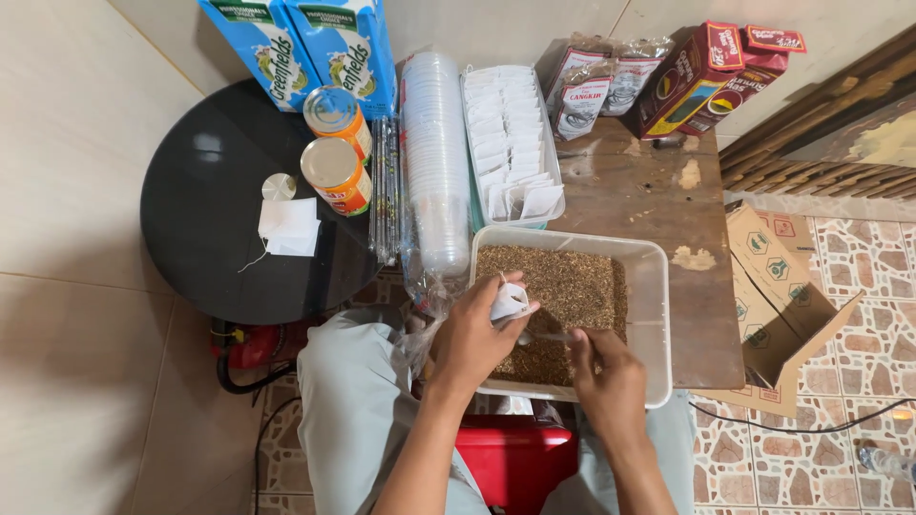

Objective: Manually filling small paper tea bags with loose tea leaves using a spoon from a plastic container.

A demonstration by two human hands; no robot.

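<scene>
Our left hand [474,336] pinches a small white paper bag [509,301] by its side, with the open top up so nothing spills. Our right hand [605,374] is closed around a spoon [540,336], and its tip points at the bag's mouth. We hold both just over the white plastic tub [652,315], so any bits that drop land back in the brown loose tea [572,291]. The bag looks thin and a little crumpled. A tray of empty bags [511,143] sits just behind the tub, easy to reach.
</scene>
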